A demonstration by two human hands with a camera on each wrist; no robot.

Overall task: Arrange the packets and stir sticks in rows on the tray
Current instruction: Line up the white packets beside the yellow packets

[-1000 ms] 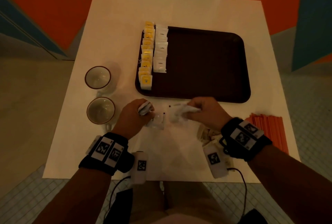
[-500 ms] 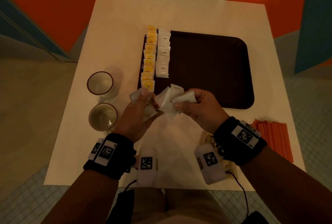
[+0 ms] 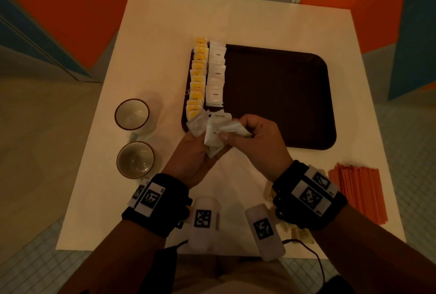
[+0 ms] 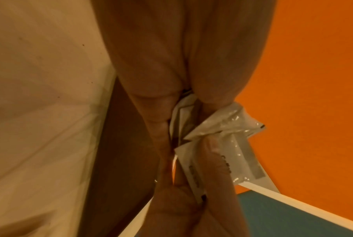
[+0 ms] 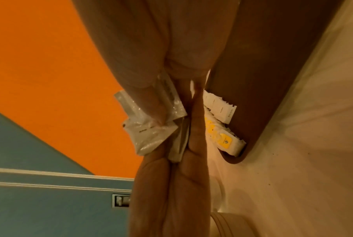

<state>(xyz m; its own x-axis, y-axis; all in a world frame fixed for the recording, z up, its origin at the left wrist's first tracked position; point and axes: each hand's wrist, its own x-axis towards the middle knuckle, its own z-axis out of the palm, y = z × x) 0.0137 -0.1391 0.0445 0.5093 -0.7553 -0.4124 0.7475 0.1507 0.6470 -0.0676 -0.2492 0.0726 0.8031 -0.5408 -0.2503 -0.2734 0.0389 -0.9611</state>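
Both the left hand (image 3: 195,152) and right hand (image 3: 254,138) grip a bunch of white packets (image 3: 212,128) above the tray (image 3: 278,95) near edge; peel off one packet, extend the white row (image 3: 215,74)

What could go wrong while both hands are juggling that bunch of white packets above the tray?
The loose white packets shared between the left hand and right hand may slip and scatter. They hover right over the near end of the yellow packet row on the tray, so a drop or careless lowering could knock it crooked.
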